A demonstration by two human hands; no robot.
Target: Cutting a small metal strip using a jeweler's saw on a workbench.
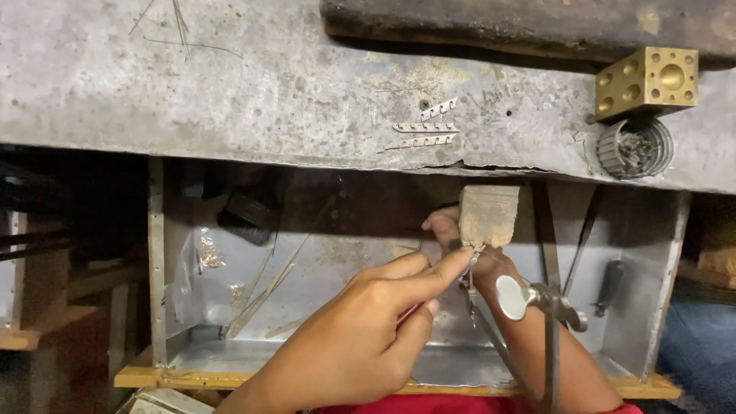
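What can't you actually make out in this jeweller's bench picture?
- Head view: the tiny workpiece at the wooden peg is too small, covered by the left hand fingertips.
- The right hand is mostly hidden behind the peg and left hand.
- The saw frame is cut off by the bottom edge.
- The ribbed cup contents are blurred.

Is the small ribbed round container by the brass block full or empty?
Not empty: the ribbed container, beside the brass block on the bench top, holds a heap of small dark metal bits.
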